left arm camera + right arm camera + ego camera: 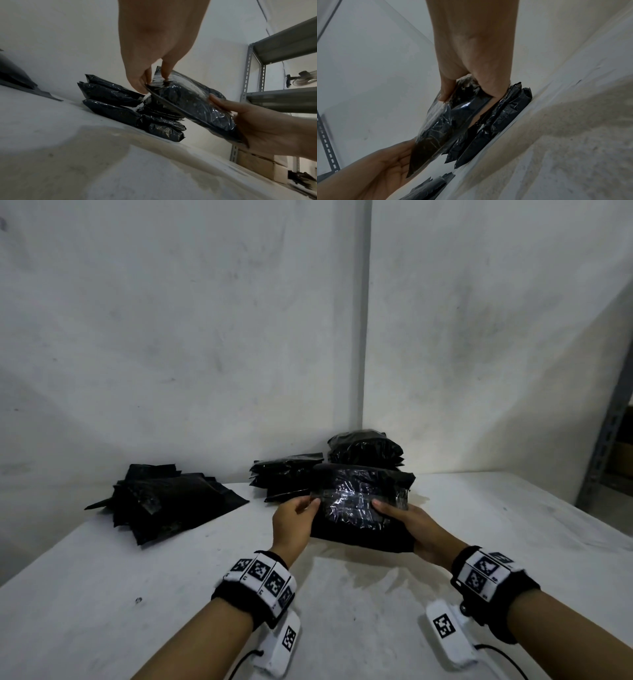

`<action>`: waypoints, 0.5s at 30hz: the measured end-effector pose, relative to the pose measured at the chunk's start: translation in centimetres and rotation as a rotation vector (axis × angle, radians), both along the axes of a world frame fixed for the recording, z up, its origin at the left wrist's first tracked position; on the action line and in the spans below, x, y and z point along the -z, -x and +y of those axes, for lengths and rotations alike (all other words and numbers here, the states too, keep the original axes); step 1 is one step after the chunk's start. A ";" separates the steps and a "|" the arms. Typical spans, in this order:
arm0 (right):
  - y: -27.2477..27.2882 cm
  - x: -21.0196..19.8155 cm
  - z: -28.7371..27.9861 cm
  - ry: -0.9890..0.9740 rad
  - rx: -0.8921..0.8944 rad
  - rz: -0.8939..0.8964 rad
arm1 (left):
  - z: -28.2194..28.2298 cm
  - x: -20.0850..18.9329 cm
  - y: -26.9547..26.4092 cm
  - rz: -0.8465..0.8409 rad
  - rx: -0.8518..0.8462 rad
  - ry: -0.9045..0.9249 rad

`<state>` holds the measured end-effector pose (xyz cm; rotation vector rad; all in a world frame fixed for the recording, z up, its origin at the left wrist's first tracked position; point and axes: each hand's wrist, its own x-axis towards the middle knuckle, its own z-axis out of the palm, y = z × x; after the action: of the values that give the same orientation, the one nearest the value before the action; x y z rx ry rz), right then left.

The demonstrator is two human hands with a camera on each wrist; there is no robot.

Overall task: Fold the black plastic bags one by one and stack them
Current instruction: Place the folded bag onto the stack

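A folded black plastic bag (359, 505) (192, 102) (447, 121) with a shiny flap is held above the table between both hands. My left hand (298, 518) (145, 81) pinches its left edge with thumb on top. My right hand (407, 522) (471, 89) grips its right side, thumb over the flap and fingers beneath. Just behind it stand stacks of folded bags (287, 477) (111, 94) (496, 121) and a taller pile (364, 448) at the wall. A heap of flat unfolded black bags (164, 501) lies at the left.
The white table (342, 594) runs up to a grey wall (205, 337). A metal shelf rack (613, 440) (274, 54) stands to the right, with a fan (305, 79) behind it and boxes (257, 166) low down.
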<state>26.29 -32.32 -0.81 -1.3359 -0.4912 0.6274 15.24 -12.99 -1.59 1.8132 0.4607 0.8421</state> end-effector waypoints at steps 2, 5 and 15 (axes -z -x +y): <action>0.1 -0.2 0.0 0.009 0.002 0.005 | -0.2 0.0 -0.2 0.003 0.069 0.098; 0.2 -0.5 -0.2 0.031 -0.012 0.013 | -0.1 -0.4 -0.1 0.029 0.196 0.272; 0.4 -0.9 0.1 0.080 -0.085 0.021 | 1.5 -0.9 1.1 0.031 0.272 0.524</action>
<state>25.89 -32.20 0.12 -1.3879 -0.5121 0.7373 14.13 -11.49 -0.66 1.3627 0.3972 0.4507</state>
